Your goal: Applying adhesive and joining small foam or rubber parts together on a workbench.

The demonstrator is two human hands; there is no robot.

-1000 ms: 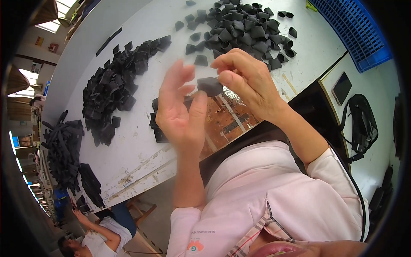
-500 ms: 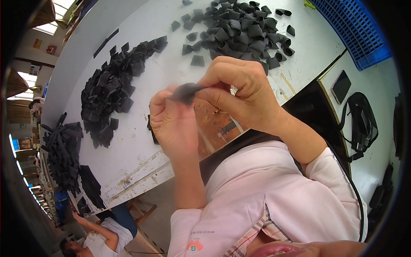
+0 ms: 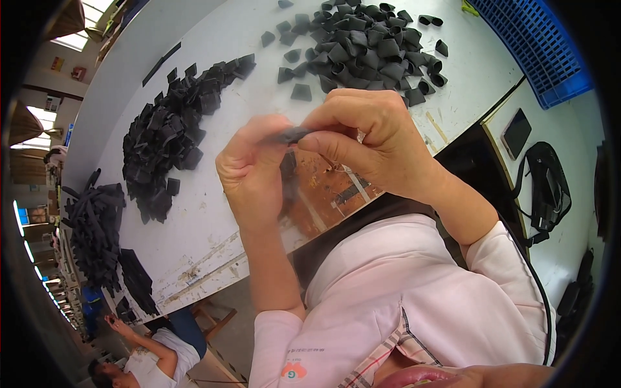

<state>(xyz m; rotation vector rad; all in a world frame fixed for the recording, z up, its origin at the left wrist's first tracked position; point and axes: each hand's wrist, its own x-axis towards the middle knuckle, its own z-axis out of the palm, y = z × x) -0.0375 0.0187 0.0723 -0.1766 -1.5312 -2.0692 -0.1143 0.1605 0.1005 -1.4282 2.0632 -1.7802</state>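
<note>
Over the table's near edge, my left hand [image 3: 252, 171] and my right hand [image 3: 375, 142] meet with a small dark grey fabric piece [image 3: 292, 134] pinched between them. Thumb and fingertips of each hand close on it; the piece is thin, partly covered by the fingers and blurred. Behind the hands lies a heap of folded dark loops [image 3: 369, 48], with a few strays around it. Left of them spreads a long pile of flat dark squares [image 3: 162, 136]. Just beside my left palm shows a dark strip [image 3: 288, 169], too blurred to make out.
Long dark strips [image 3: 97, 226] lie bunched at the left end of the white table [image 3: 207, 226]. A brown board [image 3: 320, 187] is at the near edge. On the right are a blue plastic basket [image 3: 543, 58], a phone [image 3: 516, 134] and a black bag [image 3: 546, 187]. A co-worker [image 3: 155, 355] sits lower left.
My left hand has turned and its fingers have curled over the piece, which now shows less. My right hand has shifted slightly right and keeps its pinch.
</note>
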